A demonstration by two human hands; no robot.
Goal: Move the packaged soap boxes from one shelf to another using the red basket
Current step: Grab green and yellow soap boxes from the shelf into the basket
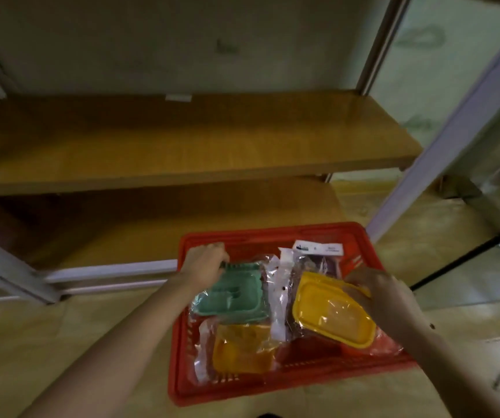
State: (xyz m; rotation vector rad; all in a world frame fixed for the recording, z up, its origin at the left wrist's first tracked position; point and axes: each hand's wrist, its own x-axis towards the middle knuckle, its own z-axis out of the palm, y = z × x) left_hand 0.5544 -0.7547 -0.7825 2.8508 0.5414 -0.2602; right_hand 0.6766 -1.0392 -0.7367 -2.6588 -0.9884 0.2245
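The red basket (179, 351) sits on the floor in front of the wooden shelving. Inside it lie several soap boxes in clear plastic wrap. My left hand (205, 262) grips the top edge of a green soap box (233, 294) at the basket's left side. My right hand (376, 292) holds the upper right edge of a yellow soap box (330, 315), which is tilted up. An orange soap box (242, 348) lies flat at the basket's near left. A wrapped pack with a white label (318, 248) rests at the far side.
A bare wooden upper shelf (182, 143) spans the view, with a lower shelf (167, 224) under it. White metal frame posts stand at left (10, 273) and right (441, 146). A black cable (468, 254) crosses the floor at right.
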